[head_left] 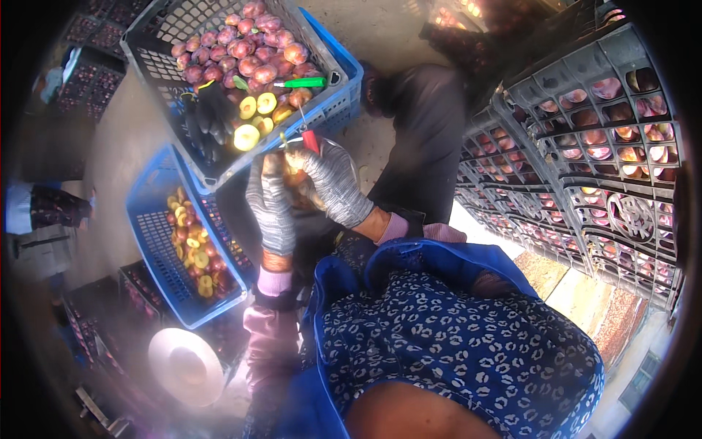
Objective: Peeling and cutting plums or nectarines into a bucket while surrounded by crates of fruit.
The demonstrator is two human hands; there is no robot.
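Both of my hands wear grey knit gloves and meet at the near corner of a dark crate (183, 135). My right hand (338, 184) is closed around a small knife with a red handle (311, 141), its thin blade pointing away from me. My left hand (270, 208) is closed on a reddish-yellow plum (295, 177), which is partly hidden between the two hands. Just beyond them, halved yellow plums (246, 137) lie cut side up in the crate. Whole purple-red plums (248, 47) are heaped behind, with a green-handled knife (301, 83) and black gloves (207, 121) on top.
The dark crate rests on a blue crate (347, 91). To the left, another blue crate (150, 234) holds cut plums (197, 252). Stacked black crates (563, 168) full of plums rise on the right. A pale round hat (185, 366) is at lower left.
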